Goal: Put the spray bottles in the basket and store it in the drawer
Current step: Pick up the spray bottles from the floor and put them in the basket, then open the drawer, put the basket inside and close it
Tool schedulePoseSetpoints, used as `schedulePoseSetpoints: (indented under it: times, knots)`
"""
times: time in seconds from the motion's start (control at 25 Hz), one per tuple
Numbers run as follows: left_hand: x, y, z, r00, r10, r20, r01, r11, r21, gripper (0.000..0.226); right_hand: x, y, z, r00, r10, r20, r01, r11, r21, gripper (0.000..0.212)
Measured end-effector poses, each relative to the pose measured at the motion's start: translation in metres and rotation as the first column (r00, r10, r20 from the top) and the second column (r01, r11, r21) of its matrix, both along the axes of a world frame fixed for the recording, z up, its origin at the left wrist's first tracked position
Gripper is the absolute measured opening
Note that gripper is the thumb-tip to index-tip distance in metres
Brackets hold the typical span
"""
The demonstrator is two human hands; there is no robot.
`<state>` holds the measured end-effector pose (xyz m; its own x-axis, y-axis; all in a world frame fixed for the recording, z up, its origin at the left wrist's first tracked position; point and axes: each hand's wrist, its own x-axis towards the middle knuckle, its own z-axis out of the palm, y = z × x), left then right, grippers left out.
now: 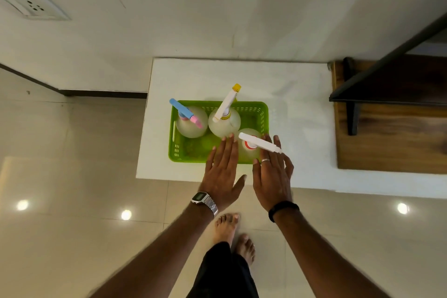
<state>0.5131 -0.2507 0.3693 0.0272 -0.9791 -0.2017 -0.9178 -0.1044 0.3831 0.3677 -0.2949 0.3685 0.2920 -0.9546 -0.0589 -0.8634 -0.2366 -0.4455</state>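
Note:
A green plastic basket [262, 113] sits on a white cabinet top [295, 94]. Three clear round spray bottles stand in it: one with a blue and pink head [191, 123] at the left, one with a white and yellow head [225, 122] in the middle, one with a white and red head [251, 146] at the near right. My left hand [221, 174] is flat with fingers spread, just left of the white-red bottle. My right hand [272, 176] is spread just right of it, partly under its nozzle. Neither hand grips anything.
A dark wooden surface [387, 138] with a black metal frame [377, 80] adjoins the cabinet top on the right. The wall behind holds a white socket [33, 5]. Glossy tiled floor [72, 201] lies below, with my bare feet [232, 232] near the cabinet front.

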Motion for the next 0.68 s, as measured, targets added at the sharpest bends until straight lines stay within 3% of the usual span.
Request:
schedulePoseSetpoints:
  times: [0.12, 0.24, 0.32, 0.4, 0.52, 0.6, 0.68]
  knots:
    - [0.008, 0.031, -0.001, 0.996, 0.082, 0.031, -0.082, 0.997, -0.013, 0.089, -0.021, 0.012, 0.004, 0.998, -0.045, -0.032, 0.046, 0.999, 0.007, 0.058]
    - [0.018, 0.088, -0.007, 0.990, 0.135, 0.034, -0.137, 0.990, 0.045, 0.091, -0.053, 0.052, -0.004, 0.995, -0.050, -0.087, 0.060, 0.992, 0.115, 0.074]
    - [0.028, 0.123, -0.018, 0.955, 0.298, 0.001, -0.295, 0.944, 0.151, 0.092, -0.070, 0.085, -0.017, 0.985, -0.024, -0.170, 0.064, 0.970, 0.233, 0.081]
    - [0.047, 0.141, -0.033, 0.819, 0.571, -0.058, -0.533, 0.795, 0.291, 0.093, -0.081, 0.113, -0.034, 0.960, 0.043, -0.277, 0.057, 0.937, 0.344, 0.084]
    - [0.088, 0.135, -0.053, 0.434, 0.883, -0.178, -0.747, 0.463, 0.477, 0.085, -0.084, 0.128, -0.054, 0.922, 0.141, -0.360, 0.030, 0.902, 0.430, 0.086]
    - [0.117, 0.120, -0.065, 0.208, 0.942, -0.264, -0.815, 0.316, 0.486, 0.080, -0.078, 0.128, -0.061, 0.916, 0.165, -0.365, 0.007, 0.905, 0.426, 0.087]
    - [0.145, 0.104, -0.075, 0.120, 0.920, -0.373, -0.877, 0.274, 0.394, 0.063, -0.069, 0.125, -0.066, 0.918, 0.157, -0.365, -0.008, 0.925, 0.379, 0.087]
